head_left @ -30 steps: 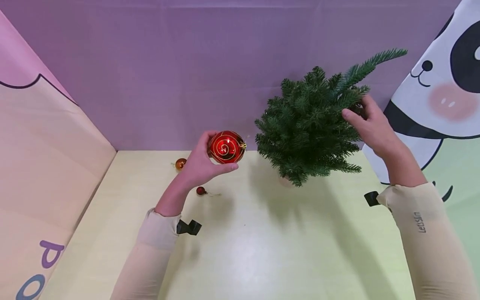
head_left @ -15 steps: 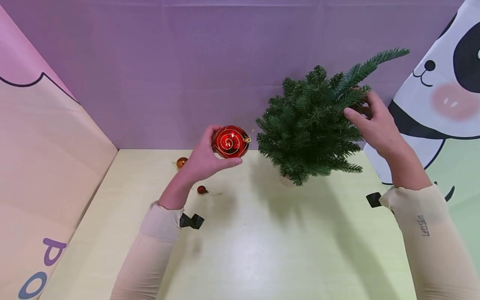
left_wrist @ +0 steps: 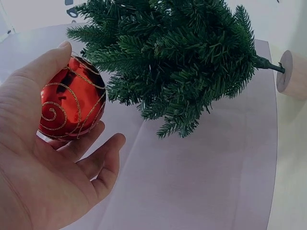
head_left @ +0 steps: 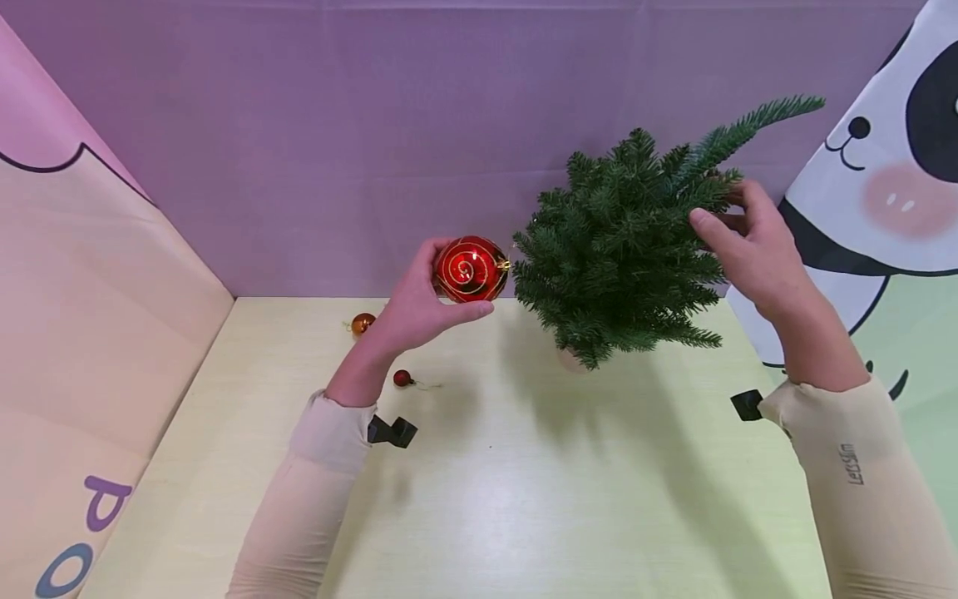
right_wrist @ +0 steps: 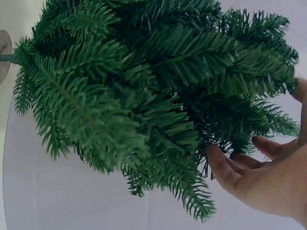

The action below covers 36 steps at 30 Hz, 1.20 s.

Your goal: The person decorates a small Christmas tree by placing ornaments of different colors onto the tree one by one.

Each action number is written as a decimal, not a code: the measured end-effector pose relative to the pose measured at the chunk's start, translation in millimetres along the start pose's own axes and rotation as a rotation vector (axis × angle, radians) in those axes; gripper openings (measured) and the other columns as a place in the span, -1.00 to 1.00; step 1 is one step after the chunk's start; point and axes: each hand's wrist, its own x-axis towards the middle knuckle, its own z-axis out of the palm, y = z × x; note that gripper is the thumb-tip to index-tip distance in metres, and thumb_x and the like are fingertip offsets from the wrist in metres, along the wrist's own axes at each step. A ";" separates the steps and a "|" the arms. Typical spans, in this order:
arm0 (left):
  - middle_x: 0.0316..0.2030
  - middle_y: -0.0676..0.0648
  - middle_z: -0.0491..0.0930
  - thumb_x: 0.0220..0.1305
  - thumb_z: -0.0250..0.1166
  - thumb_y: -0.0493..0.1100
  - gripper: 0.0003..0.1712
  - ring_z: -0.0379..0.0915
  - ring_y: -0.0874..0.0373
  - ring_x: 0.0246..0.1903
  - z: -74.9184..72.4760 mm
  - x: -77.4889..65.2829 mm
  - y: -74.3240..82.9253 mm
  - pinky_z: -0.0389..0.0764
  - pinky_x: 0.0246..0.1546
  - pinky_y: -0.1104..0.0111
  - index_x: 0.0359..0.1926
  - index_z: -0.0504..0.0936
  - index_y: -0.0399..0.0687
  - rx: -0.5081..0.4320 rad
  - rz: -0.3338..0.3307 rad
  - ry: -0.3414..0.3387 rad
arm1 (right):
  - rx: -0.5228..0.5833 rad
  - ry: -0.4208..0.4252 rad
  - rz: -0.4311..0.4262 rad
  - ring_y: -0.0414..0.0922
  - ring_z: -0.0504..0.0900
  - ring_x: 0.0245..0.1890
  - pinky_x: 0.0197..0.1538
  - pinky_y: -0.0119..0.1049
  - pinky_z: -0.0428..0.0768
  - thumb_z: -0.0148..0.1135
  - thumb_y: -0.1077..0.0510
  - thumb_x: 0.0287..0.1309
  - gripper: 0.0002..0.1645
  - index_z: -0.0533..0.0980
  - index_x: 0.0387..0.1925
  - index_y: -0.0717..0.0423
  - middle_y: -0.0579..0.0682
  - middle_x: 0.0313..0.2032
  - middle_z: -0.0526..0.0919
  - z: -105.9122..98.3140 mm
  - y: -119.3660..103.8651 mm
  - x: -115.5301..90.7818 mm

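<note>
My left hand (head_left: 421,304) grips a shiny red bauble (head_left: 471,269) with gold glitter swirls, raised above the table. Its gold cap points at the left side of a small artificial Christmas tree (head_left: 614,249). In the left wrist view the thumb and fingers cup the bauble (left_wrist: 72,103), which overlaps the nearest branch tips; the outer fingers are loosely bent. On the tree's other side, my right hand (head_left: 759,245) touches the upper branches. The right wrist view shows those fingers (right_wrist: 225,172) spread and slightly bent at the needles, some partly behind greenery.
On the pale table (head_left: 524,516) lie a small orange bauble (head_left: 362,324) and a small dark red bauble (head_left: 402,378), left of the tree. A round wooden base (left_wrist: 293,74) supports the tree. A purple backdrop (head_left: 337,150) stands behind, with printed panels on both sides.
My left hand has carried the red bauble up and to the right, closer to the tree. The right hand stays at the branches with barely any shift.
</note>
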 end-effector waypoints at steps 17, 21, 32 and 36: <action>0.16 -0.07 0.38 0.00 0.54 -0.21 -0.08 0.39 0.12 0.14 3.3 22.3 -28.2 0.49 0.08 0.26 0.30 0.18 -0.15 -0.060 0.064 -0.027 | -0.062 0.333 0.072 -0.15 0.31 0.29 0.16 -0.24 0.35 0.04 -0.19 0.32 -0.29 0.18 0.40 -0.03 -0.11 0.36 0.26 9.4 -25.0 -23.2; 0.16 -0.07 0.38 0.01 0.53 -0.24 -0.10 0.39 0.12 0.13 3.5 24.5 -29.1 0.50 0.07 0.26 0.29 0.18 -0.16 -0.076 0.070 -0.033 | -0.073 0.496 -0.001 -0.21 0.44 0.14 0.03 -0.40 0.38 0.13 -0.12 0.28 -0.43 0.39 0.25 -0.03 -0.14 0.20 0.44 13.7 -34.5 -29.7; 0.20 -0.09 0.36 0.05 0.49 -0.28 -0.12 0.36 0.09 0.17 5.5 27.1 -28.9 0.50 0.08 0.22 0.31 0.19 -0.14 -0.101 0.056 -0.042 | 0.006 0.482 -0.292 -0.28 0.55 -0.37 -0.25 -0.46 0.41 0.25 0.14 0.22 -0.81 0.66 -0.26 0.18 -0.30 -0.40 0.61 27.3 -60.4 -56.1; 0.22 -0.10 0.35 0.04 0.48 -0.32 -0.11 0.34 0.06 0.20 5.8 27.3 -29.4 0.50 0.08 0.19 0.33 0.18 -0.14 -0.115 0.051 -0.038 | -0.011 0.368 -0.307 -0.28 0.55 -0.38 -0.26 -0.46 0.44 0.25 0.19 0.22 -0.86 0.66 -0.27 0.17 -0.32 -0.43 0.61 33.2 -67.7 -65.6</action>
